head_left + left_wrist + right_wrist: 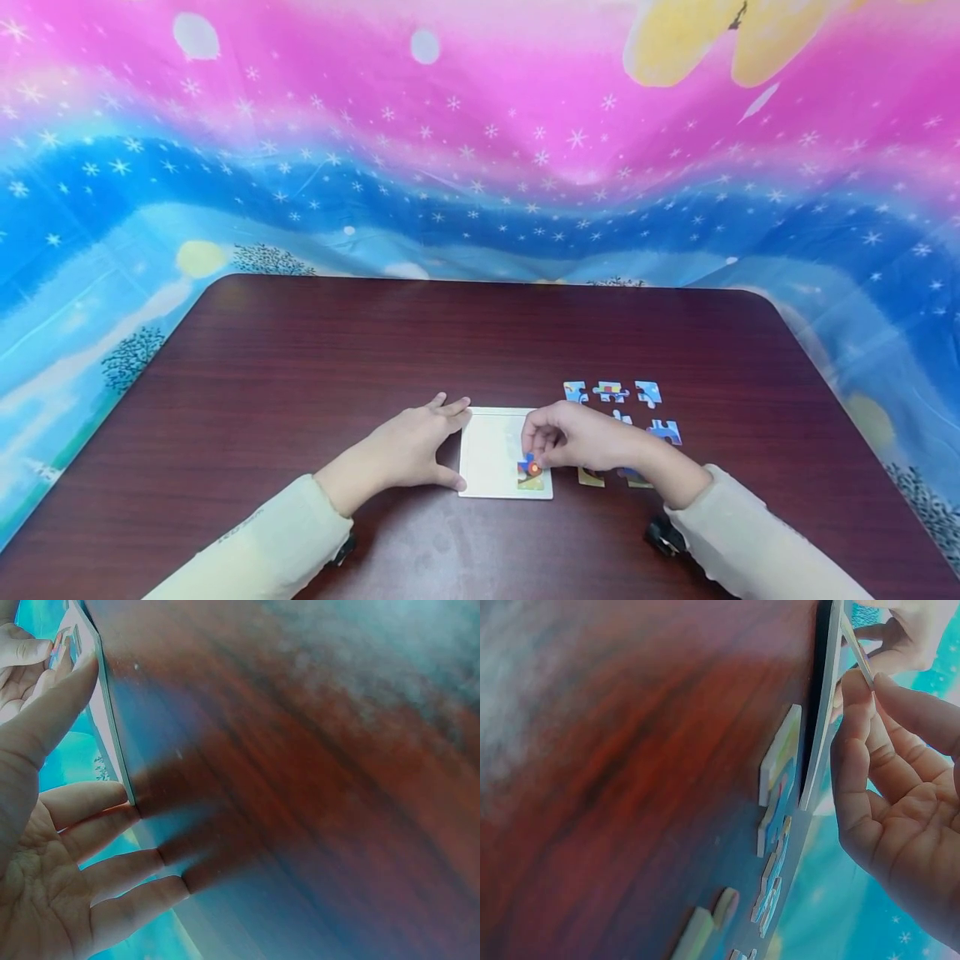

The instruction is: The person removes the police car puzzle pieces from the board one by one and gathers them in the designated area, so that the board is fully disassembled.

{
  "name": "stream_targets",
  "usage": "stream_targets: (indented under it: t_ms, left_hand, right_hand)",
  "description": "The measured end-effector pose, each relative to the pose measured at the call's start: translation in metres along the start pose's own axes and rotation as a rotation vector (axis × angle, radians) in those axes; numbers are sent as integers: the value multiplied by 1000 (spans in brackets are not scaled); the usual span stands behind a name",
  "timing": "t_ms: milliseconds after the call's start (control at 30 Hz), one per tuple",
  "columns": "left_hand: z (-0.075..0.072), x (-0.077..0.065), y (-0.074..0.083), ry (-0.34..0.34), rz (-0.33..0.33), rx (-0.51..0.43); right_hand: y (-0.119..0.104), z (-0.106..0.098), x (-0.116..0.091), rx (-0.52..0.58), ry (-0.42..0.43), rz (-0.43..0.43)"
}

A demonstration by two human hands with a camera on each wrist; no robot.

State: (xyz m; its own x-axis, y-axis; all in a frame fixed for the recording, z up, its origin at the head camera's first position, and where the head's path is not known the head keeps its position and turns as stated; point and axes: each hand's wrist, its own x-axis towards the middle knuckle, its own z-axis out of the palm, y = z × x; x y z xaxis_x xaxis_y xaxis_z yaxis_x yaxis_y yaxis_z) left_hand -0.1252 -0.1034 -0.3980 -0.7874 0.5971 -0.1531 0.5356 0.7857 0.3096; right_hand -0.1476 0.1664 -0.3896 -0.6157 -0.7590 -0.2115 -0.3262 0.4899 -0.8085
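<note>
A shallow pale puzzle board [491, 454] lies on the table near the middle of the head view. My left hand [408, 446] rests at its left side with fingers extended, the thumb at the near corner and the index finger at the far corner. Between thumb and fingertips my right hand [581, 437] pinches a colourful puzzle piece [529, 478] over the board's near right corner. In the right wrist view this puzzle piece [859, 656] is tilted, its thin edge showing. Other fingers of that hand are curled.
Several loose puzzle pieces [648, 393] lie right of the board, some partly hidden by the right hand and forearm. The dark wooden table [360, 333] has a patterned cloth [480, 158] hanging behind it.
</note>
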Motion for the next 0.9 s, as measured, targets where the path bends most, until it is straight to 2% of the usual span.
stream_targets:
  t_ms: [367,700,900]
  left_hand:
    - [-1,0,1,4,8,8]
    - [-1,-2,2,-6,1,11]
    - [-1,-2,1,-1,-2,17]
  right_hand:
    - [1,-2,-4,-5,12,-9]
    - [4,-12,-18,-11,39,-37]
    - [4,-20,-28,-1,66,-20]
